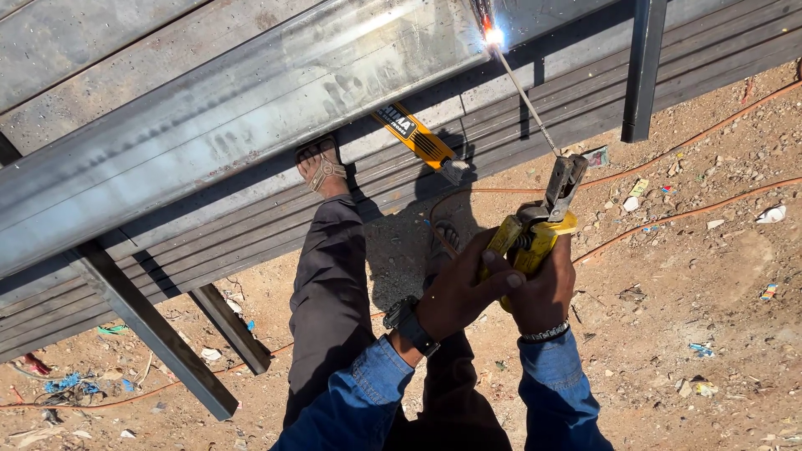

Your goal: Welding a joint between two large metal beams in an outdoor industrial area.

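So you've got that long grey steel box beam [242,117] running across the top left, sitting on dark steel rails [150,326] over sandy, littered ground [685,276]. An orange cable [668,146] snakes through the dirt on the right. Your left hand [462,292] and right hand [543,288] are both closed tight around the yellow electrode holder [535,238], left fingers overlapping the right. Its clamp grips a thin grey welding rod [526,96] angling up to the beam's lower edge, where a bright white arc spark [494,36] burns at the tip. An orange-and-black hand tool [415,136] lies on the rails, just beside your sandalled foot [322,169].
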